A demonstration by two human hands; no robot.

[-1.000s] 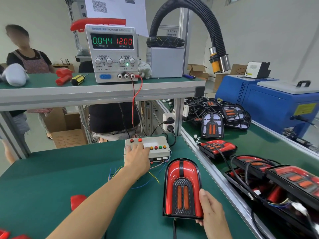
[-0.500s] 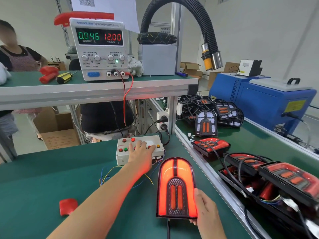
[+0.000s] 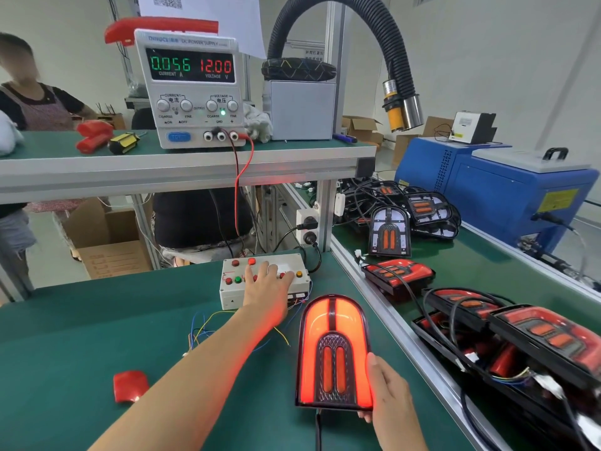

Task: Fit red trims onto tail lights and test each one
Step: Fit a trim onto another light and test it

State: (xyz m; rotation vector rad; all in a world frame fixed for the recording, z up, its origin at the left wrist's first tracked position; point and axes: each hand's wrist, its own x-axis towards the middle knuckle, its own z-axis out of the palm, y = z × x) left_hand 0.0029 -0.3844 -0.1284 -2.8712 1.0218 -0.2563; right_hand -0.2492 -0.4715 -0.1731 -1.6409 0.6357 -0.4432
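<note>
Tail light (image 3: 333, 353) lit red on green bench, long axis 12-to-6, cable exiting at 6. Right hand (image 3: 387, 390) grips its 4 o'clock edge; left hand (image 3: 268, 284) at 11, fingers spread flat pressing test box (image 3: 227, 289) buttons. Spare red trim (image 3: 130, 385) at 9, nearer left hand.

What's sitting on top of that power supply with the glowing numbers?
A long red plastic piece lies across the top of the power supply. A hanging paper sheet covers its back edge, so what the piece is cannot be told.
</note>
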